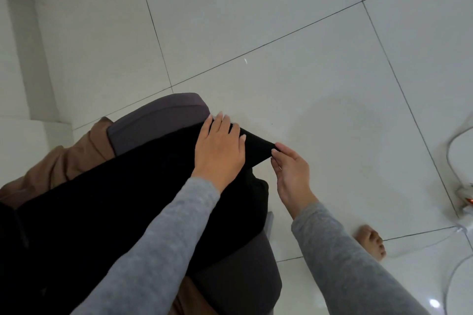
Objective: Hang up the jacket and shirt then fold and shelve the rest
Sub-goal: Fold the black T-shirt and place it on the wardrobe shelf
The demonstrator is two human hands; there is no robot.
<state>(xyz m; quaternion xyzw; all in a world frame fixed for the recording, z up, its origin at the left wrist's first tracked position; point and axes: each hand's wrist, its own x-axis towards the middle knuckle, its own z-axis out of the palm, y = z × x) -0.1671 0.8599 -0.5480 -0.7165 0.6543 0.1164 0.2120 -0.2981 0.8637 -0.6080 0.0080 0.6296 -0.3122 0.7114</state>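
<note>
A black garment (133,186) lies stretched across a dark grey cushioned seat (163,115). My left hand (218,148) rests flat on the garment near its far end, fingers spread. My right hand (289,171) pinches the garment's pointed corner between thumb and fingertips, just to the right of my left hand. A tan brown garment (71,158) lies under the black one at the left side of the seat. Both arms wear grey sleeves.
White glossy floor tiles (281,33) surround the seat. A white cable and power strip with an orange light (467,199) lie at the right edge. My bare foot (371,240) stands on the floor at lower right. A white wall base runs along the left.
</note>
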